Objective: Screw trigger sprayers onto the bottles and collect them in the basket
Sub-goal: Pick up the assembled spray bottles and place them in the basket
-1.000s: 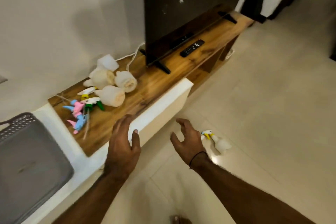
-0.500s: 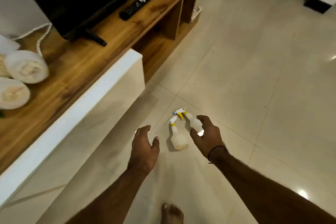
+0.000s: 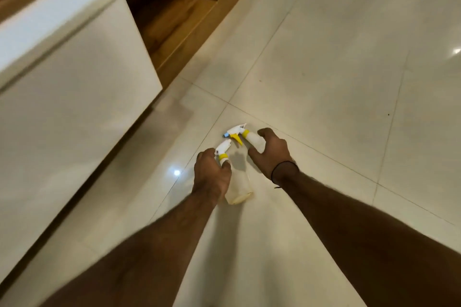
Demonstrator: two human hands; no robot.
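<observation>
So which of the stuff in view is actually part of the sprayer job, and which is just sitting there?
Part of the job:
near spray bottle, gripped at the neck by the left hand
far spray bottle, under the right hand

Just there:
white cabinet
wooden shelf unit
tiled floor

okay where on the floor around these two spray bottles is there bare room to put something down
The floor is bare to the right of the right hand and ahead of the far spray bottle, up to the wooden shelf unit. Bare tile also lies between the left hand and the white cabinet. It is crowded between the hands, around the near spray bottle.
</observation>
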